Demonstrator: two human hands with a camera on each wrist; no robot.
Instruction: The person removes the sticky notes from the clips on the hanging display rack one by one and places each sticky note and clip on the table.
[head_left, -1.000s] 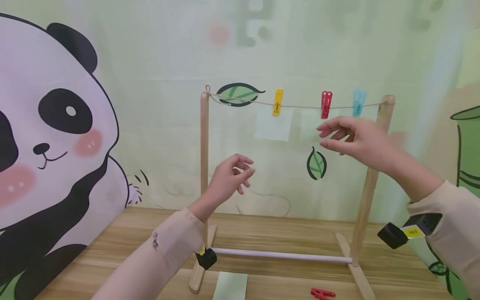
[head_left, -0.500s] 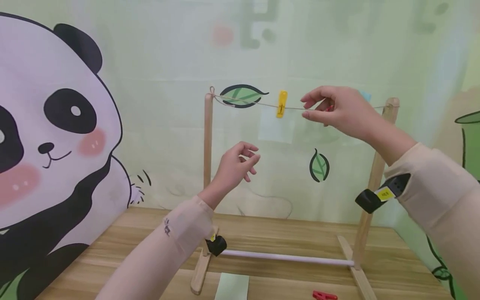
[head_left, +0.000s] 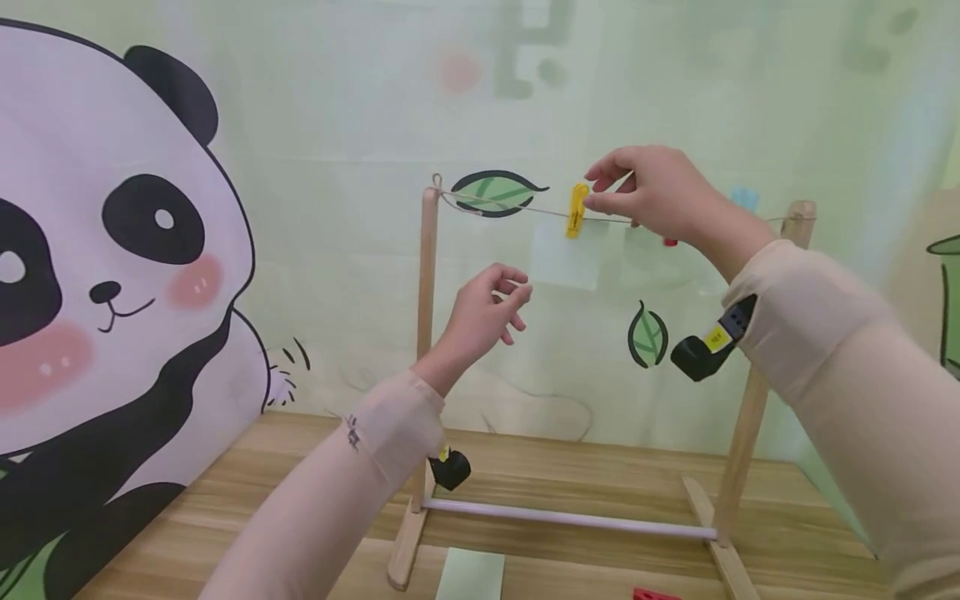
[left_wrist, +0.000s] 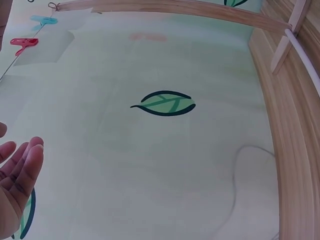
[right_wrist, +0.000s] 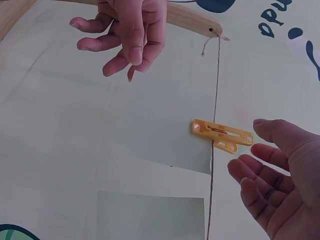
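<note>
My right hand (head_left: 652, 192) is at the handle end of a yellow clothespin (head_left: 576, 212), thumb and fingers apart on either side of it. In the right wrist view, no firm pinch shows. The clothespin clips a pale paper sheet (right_wrist: 170, 135) to a thin string (right_wrist: 216, 85). My left hand (head_left: 487, 304) hangs in the air below and left of the clothespin, fingers loosely bent and holding nothing. A red clothespin (left_wrist: 24, 44) and a blue clothespin (left_wrist: 44, 20) sit farther along the string with sheets; my right hand mostly covers the red one in the head view.
A wooden frame with a left post (head_left: 426, 333) and right post (head_left: 742, 442) carries the string. A white rod (head_left: 570, 518) joins its feet. On the table (head_left: 600, 467) lie a pale green sheet (head_left: 471, 575) and another red clothespin (head_left: 654, 594), partly cut off.
My right hand has moved up and left along the string, past the red clothespin to the yellow one. My left hand has risen slightly. The view has shifted a little.
</note>
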